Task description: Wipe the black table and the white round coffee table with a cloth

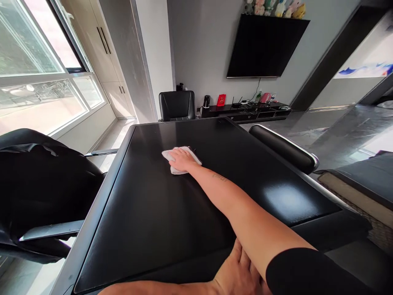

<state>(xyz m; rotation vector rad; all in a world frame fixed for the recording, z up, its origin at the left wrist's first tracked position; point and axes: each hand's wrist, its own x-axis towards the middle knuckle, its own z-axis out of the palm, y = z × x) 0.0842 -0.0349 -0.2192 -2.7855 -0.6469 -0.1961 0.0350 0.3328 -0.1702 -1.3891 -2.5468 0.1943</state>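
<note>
My right hand [181, 159] presses down on a folded white cloth [179, 171] on the black tabletop [147, 213], its fingers bent over the cloth. The right arm reaches far across the table from the lower right. At the near edge, my left hand [239, 270] leans on the table beneath the right arm, with no object visible in it. Its fingers look stretched out, though the right arm covers part of them.
Black chairs stand at the left [46, 184], the far end [177, 105] and the right [282, 147] of the table. Beyond, a low black cabinet [245, 115] holds a kettle [206, 101] and a red packet [221, 100], under a wall television [267, 47].
</note>
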